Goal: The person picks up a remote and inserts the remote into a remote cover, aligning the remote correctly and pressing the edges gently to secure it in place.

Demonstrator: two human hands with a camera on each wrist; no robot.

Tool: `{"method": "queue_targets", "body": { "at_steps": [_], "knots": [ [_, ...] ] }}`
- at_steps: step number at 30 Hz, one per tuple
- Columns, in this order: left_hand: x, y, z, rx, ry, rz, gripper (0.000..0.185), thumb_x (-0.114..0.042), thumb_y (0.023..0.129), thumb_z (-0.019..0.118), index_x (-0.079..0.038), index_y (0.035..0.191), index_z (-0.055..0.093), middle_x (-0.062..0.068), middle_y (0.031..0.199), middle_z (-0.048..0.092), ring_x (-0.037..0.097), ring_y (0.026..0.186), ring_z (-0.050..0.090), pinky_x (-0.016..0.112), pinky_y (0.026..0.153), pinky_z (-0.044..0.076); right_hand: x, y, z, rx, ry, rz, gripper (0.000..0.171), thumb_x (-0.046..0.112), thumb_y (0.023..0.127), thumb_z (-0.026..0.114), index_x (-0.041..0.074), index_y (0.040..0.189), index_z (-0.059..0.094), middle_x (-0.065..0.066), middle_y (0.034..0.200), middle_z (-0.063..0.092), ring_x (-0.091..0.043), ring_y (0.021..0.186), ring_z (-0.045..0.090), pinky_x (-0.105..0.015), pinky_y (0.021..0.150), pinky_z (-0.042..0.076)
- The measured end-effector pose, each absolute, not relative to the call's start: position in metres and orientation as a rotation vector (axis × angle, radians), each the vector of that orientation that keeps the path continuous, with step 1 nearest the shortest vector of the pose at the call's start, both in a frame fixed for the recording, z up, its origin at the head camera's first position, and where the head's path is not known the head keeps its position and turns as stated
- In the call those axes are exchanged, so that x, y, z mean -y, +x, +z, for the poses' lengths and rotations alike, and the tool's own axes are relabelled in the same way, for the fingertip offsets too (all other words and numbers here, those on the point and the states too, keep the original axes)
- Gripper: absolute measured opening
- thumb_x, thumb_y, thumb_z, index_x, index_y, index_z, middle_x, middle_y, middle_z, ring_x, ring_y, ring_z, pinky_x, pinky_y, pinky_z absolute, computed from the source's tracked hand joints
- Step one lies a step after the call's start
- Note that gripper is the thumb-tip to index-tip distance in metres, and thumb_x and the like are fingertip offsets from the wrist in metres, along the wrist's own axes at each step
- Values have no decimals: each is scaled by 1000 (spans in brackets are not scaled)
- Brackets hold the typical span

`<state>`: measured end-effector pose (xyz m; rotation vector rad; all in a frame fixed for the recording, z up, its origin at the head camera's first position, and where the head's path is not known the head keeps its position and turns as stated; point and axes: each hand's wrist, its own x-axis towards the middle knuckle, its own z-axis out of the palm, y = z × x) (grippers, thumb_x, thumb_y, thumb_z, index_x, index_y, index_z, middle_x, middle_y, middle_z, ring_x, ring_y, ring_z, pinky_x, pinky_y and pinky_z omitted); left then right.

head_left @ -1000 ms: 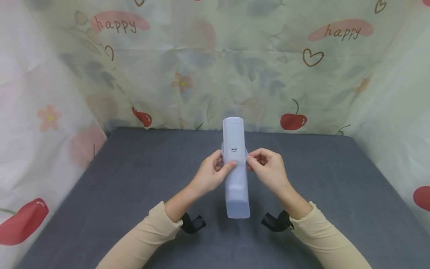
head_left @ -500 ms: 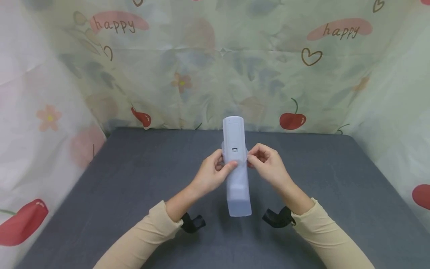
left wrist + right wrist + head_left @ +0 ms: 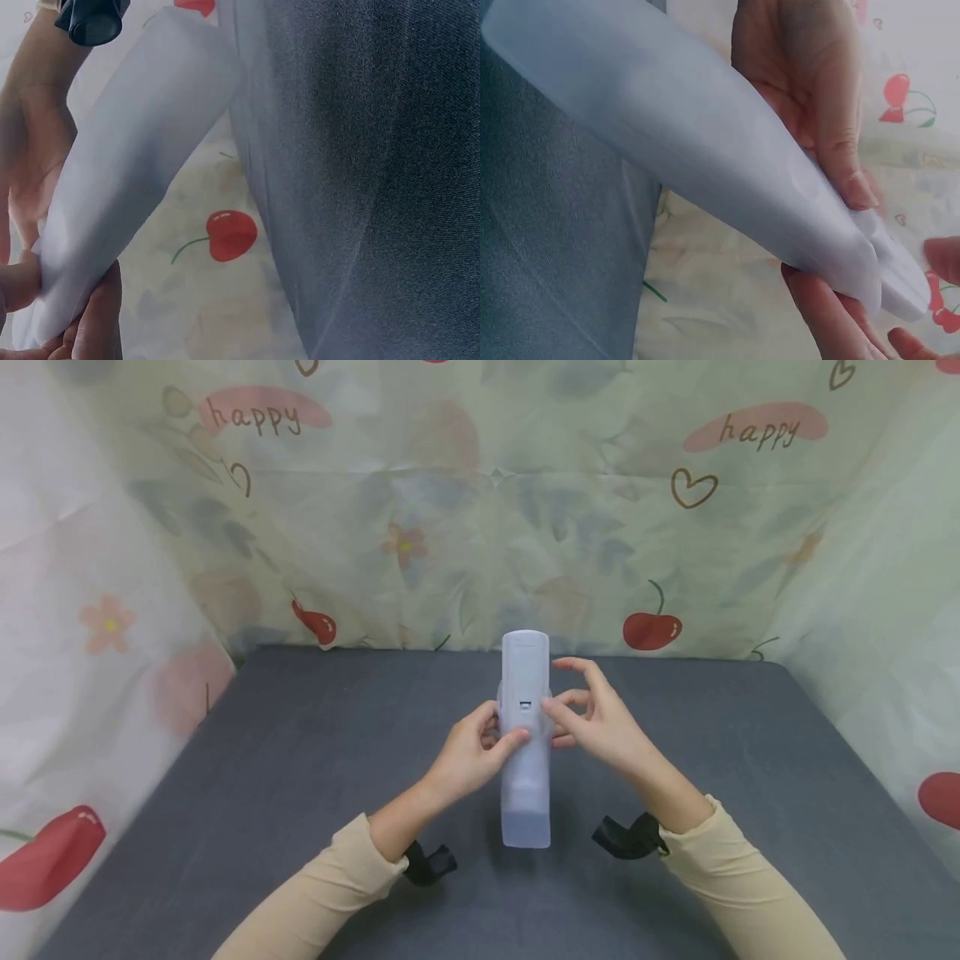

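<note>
A white remote (image 3: 524,664) stands upright above the table, its lower half inside a translucent silicone sleeve (image 3: 527,793). My left hand (image 3: 472,752) grips the remote and sleeve at the sleeve's rim, thumb across the front. My right hand (image 3: 600,727) is beside the remote on the right, its fingers spread and loosened, the thumb touching the sleeve's edge. The left wrist view shows the sleeve (image 3: 135,165) slanting up from my left fingers (image 3: 90,322). In the right wrist view the sleeve (image 3: 690,142) runs diagonally, with the remote's end (image 3: 900,285) poking out beside my right fingertips (image 3: 825,315).
A dark grey cloth-covered table (image 3: 300,760) fills the lower view. Printed sheeting with cherries and hearts (image 3: 652,631) walls it in at the back and on both sides. Black camera straps (image 3: 427,864) (image 3: 626,839) sit on both wrists.
My right hand has let go of its pinch on the sleeve's rim and spread its fingers upward. The remote and sleeve tilted slightly and stayed in my left hand.
</note>
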<state>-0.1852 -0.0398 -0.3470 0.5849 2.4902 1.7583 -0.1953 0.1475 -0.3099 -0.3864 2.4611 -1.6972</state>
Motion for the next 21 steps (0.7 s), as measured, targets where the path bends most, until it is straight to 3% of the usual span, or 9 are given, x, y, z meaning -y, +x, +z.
{"method": "queue_targets", "body": {
  "at_steps": [3, 8, 15, 21],
  "knots": [
    [38, -184, -347, -2512, 601, 1705, 32, -19, 90, 62, -2, 116, 52, 18, 104, 67, 23, 80, 68, 25, 63, 52, -146, -198, -311, -2508, -384, -1675, 58, 29, 93, 57, 15, 140, 24, -19, 93, 60, -20, 68, 65, -38, 65, 57],
    [37, -183, -348, -2554, 622, 1655, 31, -21, 89, 63, -4, 113, 55, 14, 103, 67, 21, 80, 67, 25, 64, 52, -144, -200, -313, -2582, -390, -1607, 55, 30, 94, 55, 14, 137, 25, -22, 94, 62, -20, 74, 64, -34, 60, 56],
    [46, -190, -346, -2411, 504, 1834, 30, -19, 93, 58, -1, 117, 60, 16, 111, 65, 26, 98, 66, 33, 83, 54, -147, -203, -306, -2586, -380, -1630, 55, 33, 95, 53, 15, 136, 22, -23, 101, 59, -20, 76, 63, -34, 61, 56],
    [49, -191, -348, -2226, 415, 2029, 25, -9, 93, 57, 8, 110, 62, 24, 106, 65, 15, 85, 67, 32, 80, 56, -151, -205, -303, -2548, -396, -1677, 55, 32, 96, 51, 14, 136, 19, -26, 110, 57, -22, 83, 63, -35, 64, 56]
  ]
}}
